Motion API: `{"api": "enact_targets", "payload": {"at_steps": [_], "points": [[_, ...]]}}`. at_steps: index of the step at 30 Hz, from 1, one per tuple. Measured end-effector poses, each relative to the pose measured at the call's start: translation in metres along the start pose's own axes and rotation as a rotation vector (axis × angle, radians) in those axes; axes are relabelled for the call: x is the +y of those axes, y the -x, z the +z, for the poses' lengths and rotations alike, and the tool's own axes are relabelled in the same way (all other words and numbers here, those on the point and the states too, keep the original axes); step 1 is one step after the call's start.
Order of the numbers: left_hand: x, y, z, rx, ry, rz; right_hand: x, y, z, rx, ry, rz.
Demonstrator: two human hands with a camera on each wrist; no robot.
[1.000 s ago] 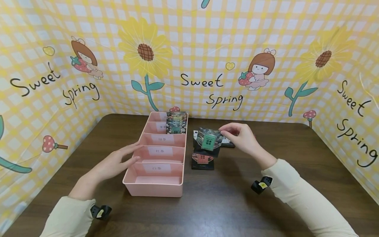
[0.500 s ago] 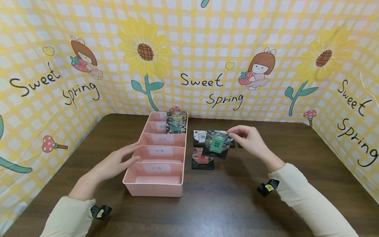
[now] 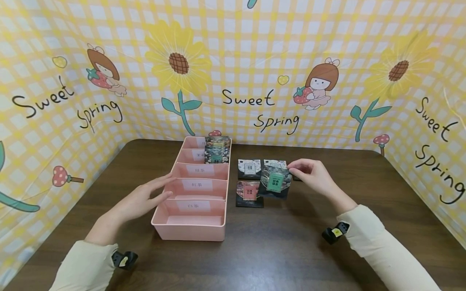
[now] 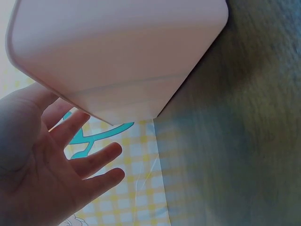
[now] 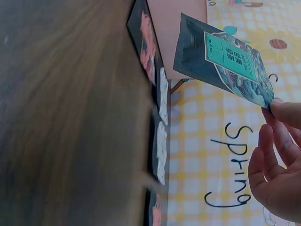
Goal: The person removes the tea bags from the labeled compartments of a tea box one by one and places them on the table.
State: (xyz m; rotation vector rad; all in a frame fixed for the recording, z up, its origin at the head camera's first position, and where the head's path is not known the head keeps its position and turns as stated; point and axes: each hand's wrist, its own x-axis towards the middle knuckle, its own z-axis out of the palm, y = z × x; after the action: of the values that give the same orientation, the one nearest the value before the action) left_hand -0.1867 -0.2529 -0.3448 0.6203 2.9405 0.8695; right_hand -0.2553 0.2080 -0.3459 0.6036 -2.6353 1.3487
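Between thumb and fingers my right hand [image 3: 311,174] pinches a dark tea bag packet with a green label [image 3: 275,182] by its upper corner. The right wrist view shows that tea bag packet [image 5: 225,60] raised off the table. My left hand [image 3: 140,201] rests its fingers on the left rim of a pink divided box [image 3: 188,233]. In the left wrist view the left hand's [image 4: 51,160] fingers are spread beside the box wall [image 4: 127,52]. Dark packets with a green label [image 3: 217,157] stand in the box's far compartments; its nearer ones have white labels [image 3: 197,184].
Right of the box lie a red-labelled packet [image 3: 249,195] and a white-topped packet [image 3: 249,169]. Another white-topped packet [image 3: 275,163] is partly covered by the held one. A yellow checked cloth [image 3: 255,60] rises behind the brown table [image 3: 276,250].
My right hand has moved right with the green-labelled tea bag packet, uncovering the red-labelled and white-topped packets. My left hand has stayed at the box rim.
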Motion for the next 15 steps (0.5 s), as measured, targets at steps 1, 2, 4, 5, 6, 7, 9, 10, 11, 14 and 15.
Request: {"api": "enact_targets", "payload": {"at_steps": [1, 2, 4, 5, 6, 7, 9, 10, 11, 14, 15], "points": [[0.0, 0.0, 0.0, 0.002, -0.001, 0.001, 0.002, 0.0, 0.0, -0.005, 0.002, 0.004], [0.0, 0.0, 0.0, 0.002, 0.0, 0.002, 0.004, 0.001, -0.001, -0.009, 0.003, 0.006], [0.0, 0.0, 0.001, 0.006, 0.0, 0.005, 0.007, 0.002, -0.002, -0.017, 0.008, 0.005], [0.001, 0.0, 0.001, 0.008, 0.0, 0.006, 0.009, 0.002, -0.002, -0.021, 0.008, 0.003], [0.001, 0.0, 0.001, 0.008, 0.0, 0.007, 0.01, 0.002, -0.002, -0.024, 0.01, 0.001], [0.001, 0.0, 0.001, 0.009, -0.001, 0.008, 0.011, 0.003, -0.003, -0.03, 0.01, -0.001], [0.002, 0.0, 0.0, 0.009, -0.001, 0.008, 0.015, 0.003, -0.003, -0.039, 0.012, 0.0], [0.002, 0.0, 0.0, 0.008, -0.001, 0.008, 0.016, 0.003, -0.003, -0.043, 0.011, 0.003], [0.002, 0.0, 0.0, 0.007, 0.0, 0.007, 0.017, 0.003, -0.003, -0.047, 0.011, 0.006], [0.002, 0.0, 0.0, 0.007, 0.001, 0.006, 0.022, 0.002, -0.003, -0.054, 0.017, 0.022], [0.002, 0.0, 0.0, 0.007, 0.001, 0.006, 0.023, 0.002, -0.003, -0.056, 0.022, 0.028]]}}
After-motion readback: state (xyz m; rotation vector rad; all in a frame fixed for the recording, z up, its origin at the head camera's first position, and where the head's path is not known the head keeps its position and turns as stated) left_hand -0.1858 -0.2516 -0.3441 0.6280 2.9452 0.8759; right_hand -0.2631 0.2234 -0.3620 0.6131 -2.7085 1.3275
